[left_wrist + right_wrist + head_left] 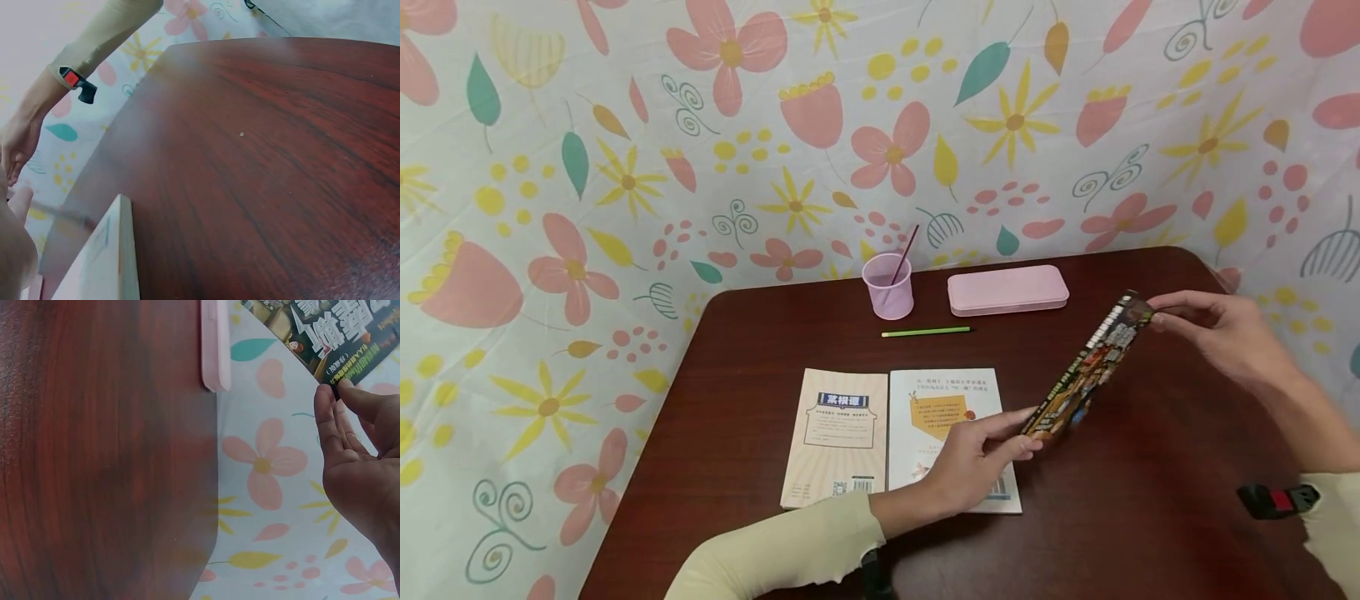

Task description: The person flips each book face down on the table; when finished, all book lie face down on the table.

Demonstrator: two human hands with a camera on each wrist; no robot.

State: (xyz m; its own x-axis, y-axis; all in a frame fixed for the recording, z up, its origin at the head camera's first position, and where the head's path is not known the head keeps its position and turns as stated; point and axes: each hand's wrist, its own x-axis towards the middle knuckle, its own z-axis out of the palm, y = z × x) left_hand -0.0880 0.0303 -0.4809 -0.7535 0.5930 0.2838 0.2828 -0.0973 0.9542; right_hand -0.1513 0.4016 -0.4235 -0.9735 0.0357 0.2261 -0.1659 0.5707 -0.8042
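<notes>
Tilted over the table (737, 375), a dark book (1086, 375) hangs between my two pinches.
My left hand (970, 467) grips its near end, my right hand (1240, 333) a far corner, thumbs against fingers. I judge it light, bendy, slippery-covered; edges suit best. Beyond my fingers sits a smooth, round-cornered pink case (1007, 290).

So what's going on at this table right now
A person is holding a dark-covered book at a slant above the table: the left hand grips its lower end, the right hand pinches an upper corner. A beige book and a white book lie side by side on the tabletop. Farther back are a green pencil, a pink cup and a closed pink case.
</notes>
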